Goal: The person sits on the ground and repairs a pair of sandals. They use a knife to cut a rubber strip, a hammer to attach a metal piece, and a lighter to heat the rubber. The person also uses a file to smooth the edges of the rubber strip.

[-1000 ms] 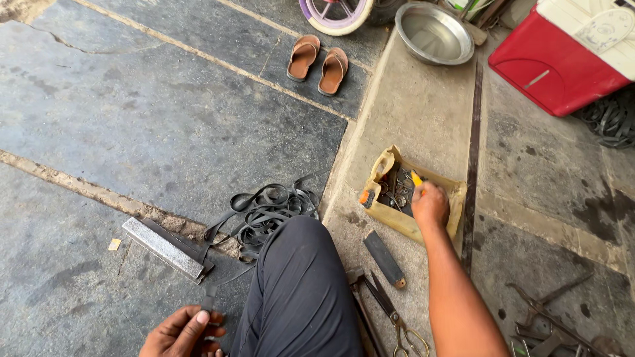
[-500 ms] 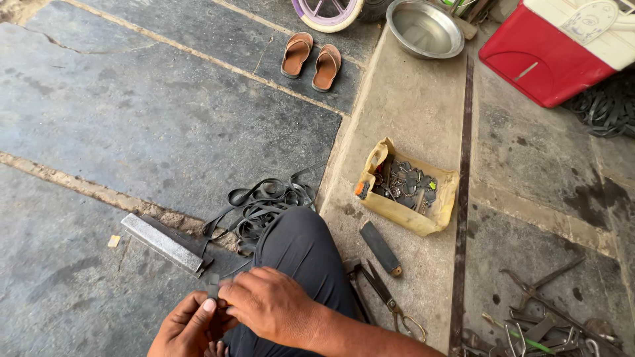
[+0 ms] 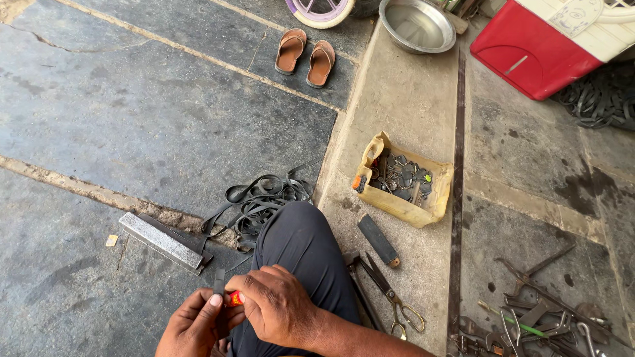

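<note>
1. The left hand (image 3: pixel 195 324) and the right hand (image 3: pixel 278 307) meet low in the view, just above the person's dark-trousered knee (image 3: pixel 301 244), fingers curled and pressed close together.
2. Between them they pinch a small red-orange object (image 3: pixel 235 299); the left thumb lies against it, the right fingers close over its other end. What it is cannot be told.
3. A thin dark strip (image 3: pixel 219 282) stands up from the left hand's fingertips, touching the red-orange object.
4. Just beyond the left hand, on the stone floor (image 3: pixel 132 112), lies a flat grey metal bar (image 3: pixel 162 241); past it, a tangle of black rubber bands (image 3: pixel 261 201).
5. To the right of the right hand lie scissors (image 3: pixel 387 291) and a dark flat file (image 3: pixel 378 240).
6. Farther ahead and right sits a cut yellow container (image 3: pixel 403 188) holding small metal parts.
7. Well beyond the hands are a pair of brown sandals (image 3: pixel 306 56), a steel bowl (image 3: pixel 418 25) and a red cooler box (image 3: pixel 542 43).
</note>
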